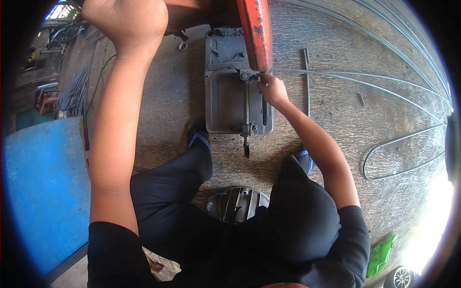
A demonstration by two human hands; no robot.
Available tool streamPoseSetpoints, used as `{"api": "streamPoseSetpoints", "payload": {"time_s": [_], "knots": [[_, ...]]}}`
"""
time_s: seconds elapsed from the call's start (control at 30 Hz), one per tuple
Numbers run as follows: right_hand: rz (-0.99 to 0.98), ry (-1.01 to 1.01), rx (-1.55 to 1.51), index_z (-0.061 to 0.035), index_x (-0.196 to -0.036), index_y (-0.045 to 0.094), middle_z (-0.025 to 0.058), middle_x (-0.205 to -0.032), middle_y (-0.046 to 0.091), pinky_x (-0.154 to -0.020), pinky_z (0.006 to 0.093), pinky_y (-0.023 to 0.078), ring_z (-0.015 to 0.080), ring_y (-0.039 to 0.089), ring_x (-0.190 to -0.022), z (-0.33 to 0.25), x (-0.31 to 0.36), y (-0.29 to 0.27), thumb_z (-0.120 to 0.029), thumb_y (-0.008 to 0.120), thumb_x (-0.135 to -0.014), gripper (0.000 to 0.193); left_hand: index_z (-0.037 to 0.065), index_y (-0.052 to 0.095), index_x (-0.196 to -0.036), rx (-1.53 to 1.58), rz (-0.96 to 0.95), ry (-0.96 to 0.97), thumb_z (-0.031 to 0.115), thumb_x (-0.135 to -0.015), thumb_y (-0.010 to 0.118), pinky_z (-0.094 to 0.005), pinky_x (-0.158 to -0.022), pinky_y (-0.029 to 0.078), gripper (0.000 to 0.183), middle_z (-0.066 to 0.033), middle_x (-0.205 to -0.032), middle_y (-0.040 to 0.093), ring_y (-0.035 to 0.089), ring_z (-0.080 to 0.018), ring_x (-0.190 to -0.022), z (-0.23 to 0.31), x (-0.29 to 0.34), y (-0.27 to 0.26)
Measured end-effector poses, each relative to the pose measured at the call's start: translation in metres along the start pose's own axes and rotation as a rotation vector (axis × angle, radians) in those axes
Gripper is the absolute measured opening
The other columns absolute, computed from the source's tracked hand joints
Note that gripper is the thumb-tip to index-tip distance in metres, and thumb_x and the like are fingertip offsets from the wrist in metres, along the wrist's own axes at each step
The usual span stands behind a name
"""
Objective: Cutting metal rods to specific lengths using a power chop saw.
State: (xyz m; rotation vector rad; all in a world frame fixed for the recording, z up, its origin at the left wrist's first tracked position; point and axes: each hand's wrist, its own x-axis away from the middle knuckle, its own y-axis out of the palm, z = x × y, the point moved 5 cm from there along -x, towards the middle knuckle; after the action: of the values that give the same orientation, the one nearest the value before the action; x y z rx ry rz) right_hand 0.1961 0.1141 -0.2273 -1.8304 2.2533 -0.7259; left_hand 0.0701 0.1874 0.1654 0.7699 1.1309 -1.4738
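A cut-off saw stands on the floor before me, with a grey metal base (pixel 225 122) and a red, chipped blade guard (pixel 256 36) over it. A long threaded clamp screw (pixel 247 105) runs along the base toward me. My right hand (pixel 273 91) is closed at the clamp jaw (pixel 246 75), its fingers pinched on thin metal rods (pixel 326 73) just under the guard's lower end. These rods stretch away to the right. My left hand (pixel 127 21) is raised at the upper left beside the saw's red upper part. Its fingers are cut off by the picture's top edge.
A short metal bar (pixel 306 81) lies right of the saw. A bent rod loop (pixel 370 163) rests farther right. Between my feet is a ribbed metal casing (pixel 237 204). A blue panel (pixel 45 187) stands at the left, near a bundle of rods (pixel 74 91).
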Motion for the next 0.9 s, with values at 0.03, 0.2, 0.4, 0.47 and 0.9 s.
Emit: {"api": "streamPoseSetpoints", "payload": {"time_s": [0.03,0.2,0.4,0.47,0.9], "knots": [[-0.019,0.018,0.003,-0.0098,-0.108,0.064,0.0164,-0.091,0.067,-0.076,0.0421,0.051,0.0354,0.064,-0.084,-0.002,-0.006,0.002,-0.026,0.063,-0.081,0.032,-0.002,0.061,-0.095,-0.008,-0.007,0.003,0.005,-0.088,0.050,-0.0231,-0.075,0.046,0.014,-0.0050,-0.088,0.062,0.059,-0.0117,-0.082,-0.002,0.000,0.000],[0.041,-0.031,0.146,-0.0092,-0.102,0.067,0.0211,-0.092,0.064,-0.080,0.0425,0.049,0.0380,0.061,-0.089,-0.012,-0.022,0.005,-0.020,0.055,-0.085,0.023,-0.002,0.061,-0.096,-0.006,0.053,-0.001,0.005,-0.088,0.050,-0.0232,-0.077,0.045,0.015,-0.0056,-0.089,0.062,0.059,-0.0122,-0.083,-0.008,-0.001,-0.001],[0.597,0.113,-0.280,0.0031,-0.103,0.061,0.0174,-0.097,0.066,-0.084,0.0353,0.048,0.0266,0.064,-0.088,0.077,-0.006,-0.036,-0.012,0.065,-0.077,0.031,-0.002,0.061,-0.096,0.076,-0.040,0.008,0.005,-0.088,0.050,-0.0238,-0.078,0.045,0.015,-0.0062,-0.090,0.062,0.058,-0.0123,-0.084,0.005,0.003,-0.001],[0.753,0.533,-0.656,0.0077,-0.106,0.056,0.0135,-0.090,0.063,-0.068,0.0311,0.050,0.0196,0.060,-0.076,0.149,-0.004,-0.070,-0.014,0.067,-0.078,0.037,-0.002,0.061,-0.096,0.053,-0.038,0.005,0.005,-0.089,0.050,-0.0240,-0.078,0.045,0.015,-0.0063,-0.090,0.062,0.058,-0.0125,-0.085,0.005,0.003,0.000],[0.684,0.441,-1.141,0.0022,-0.117,0.037,0.0192,-0.101,0.058,-0.075,0.0391,0.060,0.0291,0.064,-0.086,0.220,-0.032,-0.180,-0.004,0.052,-0.091,0.031,0.000,0.059,-0.097,0.047,-0.077,0.033,0.005,-0.089,0.049,-0.0236,-0.076,0.046,0.014,-0.0052,-0.090,0.062,0.057,-0.0109,-0.081,0.004,0.006,-0.002]]}}
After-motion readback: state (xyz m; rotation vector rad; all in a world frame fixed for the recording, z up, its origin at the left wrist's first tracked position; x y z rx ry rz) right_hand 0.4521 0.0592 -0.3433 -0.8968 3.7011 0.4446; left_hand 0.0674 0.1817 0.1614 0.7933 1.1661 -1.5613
